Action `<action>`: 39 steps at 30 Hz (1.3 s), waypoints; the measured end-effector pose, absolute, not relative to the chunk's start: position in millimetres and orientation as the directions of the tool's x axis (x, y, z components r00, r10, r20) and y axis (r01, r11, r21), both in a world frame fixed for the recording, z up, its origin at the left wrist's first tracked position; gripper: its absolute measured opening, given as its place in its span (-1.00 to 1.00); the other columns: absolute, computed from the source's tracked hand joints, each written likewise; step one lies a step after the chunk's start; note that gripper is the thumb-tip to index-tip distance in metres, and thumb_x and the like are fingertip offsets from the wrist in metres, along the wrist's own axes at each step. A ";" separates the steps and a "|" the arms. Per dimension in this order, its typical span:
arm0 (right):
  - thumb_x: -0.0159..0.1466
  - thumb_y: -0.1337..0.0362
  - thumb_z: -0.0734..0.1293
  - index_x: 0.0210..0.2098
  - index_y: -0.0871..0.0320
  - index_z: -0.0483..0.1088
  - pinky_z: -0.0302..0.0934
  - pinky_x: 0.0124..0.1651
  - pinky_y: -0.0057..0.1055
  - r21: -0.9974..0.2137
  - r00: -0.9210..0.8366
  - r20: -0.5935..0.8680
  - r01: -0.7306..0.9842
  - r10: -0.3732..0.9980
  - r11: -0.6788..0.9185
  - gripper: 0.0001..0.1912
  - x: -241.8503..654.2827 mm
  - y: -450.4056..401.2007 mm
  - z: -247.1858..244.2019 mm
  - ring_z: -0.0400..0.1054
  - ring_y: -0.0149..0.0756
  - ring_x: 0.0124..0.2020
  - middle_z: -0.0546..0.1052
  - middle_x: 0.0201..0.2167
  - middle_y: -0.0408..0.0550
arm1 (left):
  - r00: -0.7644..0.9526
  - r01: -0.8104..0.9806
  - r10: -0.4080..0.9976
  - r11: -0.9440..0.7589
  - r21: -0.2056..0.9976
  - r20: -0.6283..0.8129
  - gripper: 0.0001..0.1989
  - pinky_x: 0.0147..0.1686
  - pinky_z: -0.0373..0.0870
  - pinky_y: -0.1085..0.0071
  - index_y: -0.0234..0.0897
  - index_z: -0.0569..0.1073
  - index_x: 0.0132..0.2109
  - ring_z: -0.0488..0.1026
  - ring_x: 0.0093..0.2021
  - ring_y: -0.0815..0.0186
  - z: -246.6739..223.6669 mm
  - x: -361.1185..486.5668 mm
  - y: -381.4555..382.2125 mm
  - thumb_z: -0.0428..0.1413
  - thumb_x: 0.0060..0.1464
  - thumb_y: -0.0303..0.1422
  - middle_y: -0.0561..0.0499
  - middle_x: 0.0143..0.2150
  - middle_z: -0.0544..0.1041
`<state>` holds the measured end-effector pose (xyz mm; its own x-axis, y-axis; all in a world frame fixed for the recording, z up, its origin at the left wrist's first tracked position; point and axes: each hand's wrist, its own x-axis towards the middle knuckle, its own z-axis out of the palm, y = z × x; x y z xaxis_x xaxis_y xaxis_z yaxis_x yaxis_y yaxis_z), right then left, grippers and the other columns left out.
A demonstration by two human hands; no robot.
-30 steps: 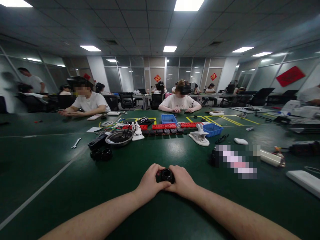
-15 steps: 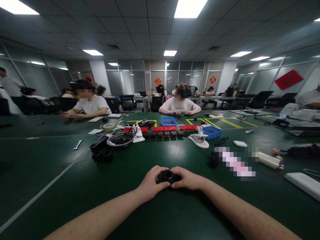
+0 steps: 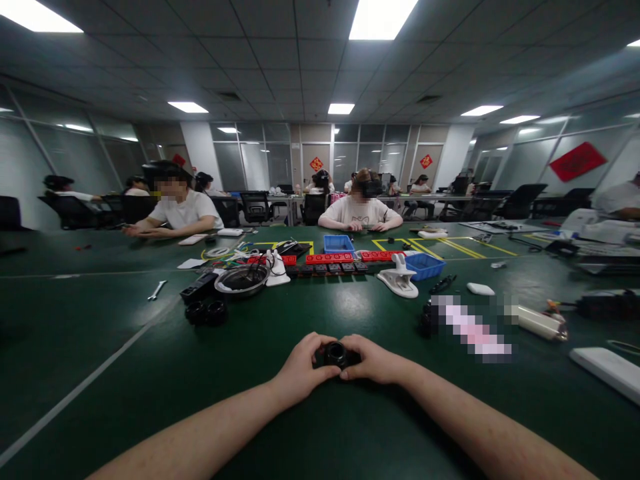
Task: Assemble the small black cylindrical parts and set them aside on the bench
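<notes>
Between my two hands, low over the green table (image 3: 350,433), is a black ring-shaped part (image 3: 335,353) with a round opening facing me. My left hand (image 3: 306,365) grips its left side, thumb in front and fingers behind. On the other side my right hand (image 3: 370,359) is curled round it, thumb tip close to the left thumb. The fingers cover much of the part's sides, so its full shape is hidden. Similar black round parts (image 3: 206,312) stand farther off to the left.
Beyond the hands lie a metal bowl (image 3: 241,279), a white clip stand (image 3: 399,277), red strips (image 3: 330,258), and blue trays (image 3: 424,265). A wrench (image 3: 157,291) lies at left, a white box (image 3: 607,372) at right. A person (image 3: 361,207) sits across the table.
Both hands keep their hold on the black part and have hardly moved. The view has shifted very slightly. A standing person at the far left is no longer in view.
</notes>
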<state>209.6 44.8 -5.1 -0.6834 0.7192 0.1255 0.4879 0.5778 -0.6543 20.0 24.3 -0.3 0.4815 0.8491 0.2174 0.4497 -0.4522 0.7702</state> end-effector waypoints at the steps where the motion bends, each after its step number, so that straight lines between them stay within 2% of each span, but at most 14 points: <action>1: -0.05 0.19 0.38 -0.30 0.20 0.36 0.08 -0.27 -0.44 -0.635 -0.666 0.130 0.513 0.735 0.578 -0.67 207.9 43.9 -6.0 0.22 -0.31 -0.32 0.37 -0.38 -0.14 | 0.472 0.456 0.856 -0.442 0.773 0.211 -0.66 -0.40 0.21 0.46 -0.22 0.35 -0.16 0.27 -0.31 0.30 -0.4 20.7 23.5 0.15 -0.17 -0.33 0.03 -0.27 0.32; 7: -0.16 0.02 0.38 -0.44 0.20 0.28 0.00 -0.43 -0.47 -0.452 -0.412 0.189 0.769 0.891 0.451 -0.58 189.7 33.5 -17.5 0.19 -0.33 -0.45 0.35 -0.48 -0.13 | 0.337 0.531 0.913 -0.386 0.755 0.230 -0.67 -0.36 0.20 0.43 -0.27 0.34 -0.27 0.26 -0.31 0.29 -8.2 26.0 21.5 0.22 -0.27 -0.36 0.06 -0.32 0.30; 11: -0.16 -0.08 0.35 -0.42 0.19 0.28 0.02 -0.38 -0.41 -0.388 -0.410 0.224 0.795 0.884 0.467 -0.51 184.6 30.2 -19.4 0.20 -0.29 -0.42 0.36 -0.45 -0.09 | 0.346 0.526 0.906 -0.401 0.750 0.242 -0.67 -0.36 0.20 0.43 -0.27 0.33 -0.28 0.27 -0.31 0.28 -10.9 24.5 25.1 0.22 -0.28 -0.37 0.05 -0.32 0.30; 15: -0.16 -0.04 0.37 -0.21 0.18 0.29 0.07 -0.25 -0.36 -0.502 -0.551 0.195 0.654 0.811 0.565 -0.40 195.3 34.7 -11.3 0.21 -0.23 -0.30 0.36 -0.33 -0.06 | 0.437 0.471 0.870 -0.438 0.766 0.229 -0.68 -0.40 0.21 0.46 -0.24 0.35 -0.21 0.27 -0.31 0.29 -7.7 21.0 28.5 0.17 -0.20 -0.34 0.03 -0.28 0.32; 19: -0.03 0.19 0.37 -0.18 0.19 0.31 0.09 -0.21 -0.40 -0.685 -0.680 0.100 0.483 0.727 0.546 -0.58 208.5 41.7 -1.9 0.22 -0.28 -0.26 0.36 -0.30 -0.10 | 0.485 0.450 0.848 -0.452 0.770 0.214 -0.65 -0.41 0.22 0.47 -0.21 0.34 -0.14 0.28 -0.30 0.30 -5.0 19.6 28.7 0.15 -0.15 -0.35 0.02 -0.25 0.32; 22: 0.00 0.29 0.34 -0.21 0.21 0.32 0.11 -0.22 -0.42 -0.770 -0.711 0.054 0.417 0.701 0.482 -0.67 211.8 44.4 0.2 0.22 -0.31 -0.27 0.35 -0.32 -0.13 | 0.492 0.446 0.838 -0.475 0.759 0.236 -0.64 -0.39 0.22 0.46 -0.20 0.34 -0.12 0.28 -0.27 0.28 -4.9 19.6 27.7 0.14 -0.14 -0.35 0.01 -0.22 0.33; 27: -0.01 0.33 0.34 -0.23 0.21 0.33 0.10 -0.21 -0.43 -0.804 -0.709 0.048 0.390 0.703 0.448 -0.68 212.2 45.8 -2.2 0.22 -0.33 -0.29 0.34 -0.34 -0.15 | 0.498 0.435 0.822 -0.511 0.741 0.275 -0.64 -0.36 0.25 0.45 -0.19 0.33 -0.12 0.26 -0.20 0.26 -5.5 19.7 26.6 0.14 -0.14 -0.38 0.00 -0.18 0.31; 32: -0.01 0.32 0.34 -0.23 0.21 0.34 0.10 -0.22 -0.43 -0.815 -0.716 0.046 0.376 0.697 0.441 -0.69 213.9 47.2 -4.5 0.22 -0.34 -0.29 0.35 -0.33 -0.15 | 0.494 0.446 0.827 -0.507 0.738 0.269 -0.63 -0.36 0.24 0.45 -0.19 0.33 -0.11 0.27 -0.26 0.28 -5.0 19.8 26.1 0.14 -0.14 -0.36 0.01 -0.20 0.32; 36: -0.04 0.31 0.36 -0.27 0.22 0.32 0.10 -0.32 -0.47 -0.848 -0.676 0.034 0.370 0.736 0.379 -0.69 211.5 46.4 -7.6 0.22 -0.38 -0.37 0.35 -0.40 -0.18 | 0.483 0.469 0.842 -0.481 0.741 0.241 -0.64 -0.38 0.23 0.45 -0.20 0.34 -0.12 0.27 -0.31 0.30 -2.9 19.6 24.7 0.14 -0.15 -0.36 0.02 -0.25 0.31; 39: -0.10 0.25 0.40 -0.36 0.21 0.29 0.07 -0.41 -0.51 -0.796 -0.598 0.047 0.461 0.800 0.392 -0.68 206.3 42.9 -9.7 0.19 -0.41 -0.42 0.32 -0.46 -0.21 | 0.464 0.476 0.856 -0.457 0.752 0.227 -0.66 -0.37 0.23 0.44 -0.22 0.35 -0.16 0.27 -0.31 0.29 -3.0 20.5 23.2 0.16 -0.17 -0.34 0.03 -0.27 0.31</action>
